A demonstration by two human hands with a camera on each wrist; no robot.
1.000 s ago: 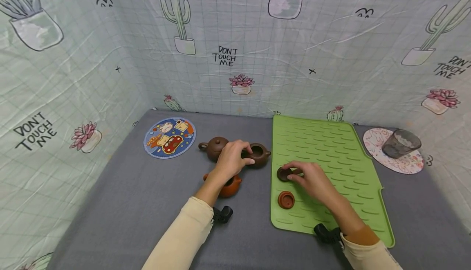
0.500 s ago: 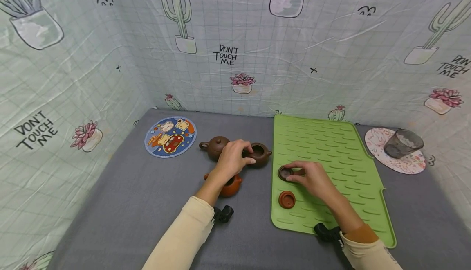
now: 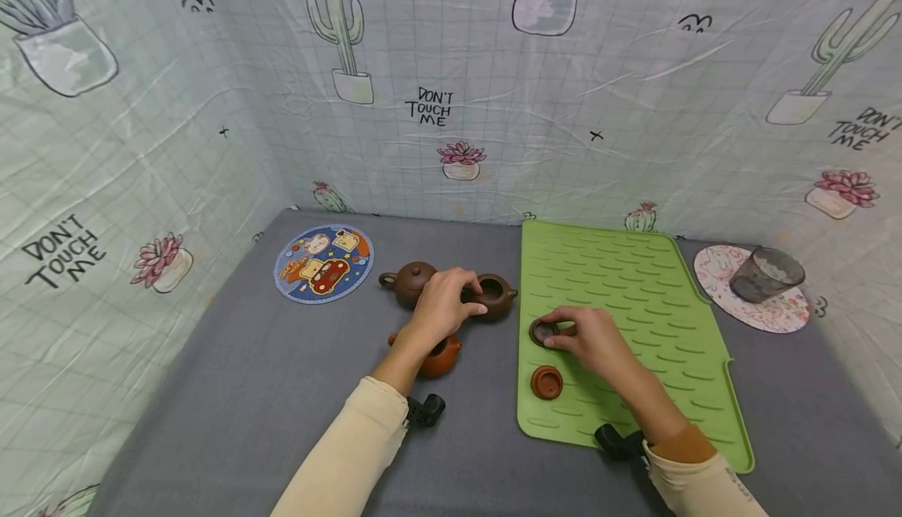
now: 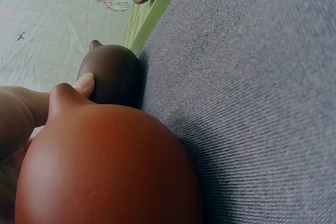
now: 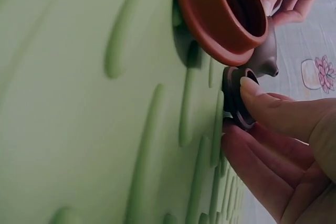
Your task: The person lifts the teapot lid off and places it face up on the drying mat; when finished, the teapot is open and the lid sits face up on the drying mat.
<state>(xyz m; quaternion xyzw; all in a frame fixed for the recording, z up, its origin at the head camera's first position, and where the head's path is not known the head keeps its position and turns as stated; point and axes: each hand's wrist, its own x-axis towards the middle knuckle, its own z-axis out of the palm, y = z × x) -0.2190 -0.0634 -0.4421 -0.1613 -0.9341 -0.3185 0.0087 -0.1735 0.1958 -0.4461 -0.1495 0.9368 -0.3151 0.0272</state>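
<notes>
My left hand grips the near-left side of an uncovered dark brown teapot, its spout toward the mat. In the left wrist view its thumb presses that teapot, behind a reddish-orange teapot. With thumb and fingers, my right hand pinches the rim of a small dark brown teapot lid, hollow side up at the left edge of the green mat. An upturned reddish-orange lid lies just nearer. The right wrist view has the dark lid upturned against the mat.
A lidded brown teapot stands left of my left hand, partly behind it. Further left lies a round blue cartoon coaster. At the right, a dark glass sits on a pink patterned coaster. A cactus-print curtain borders the grey table.
The dark lid in my right hand has gone from tilted to flatter, its hollow facing up more. My left hand stays on the teapot.
</notes>
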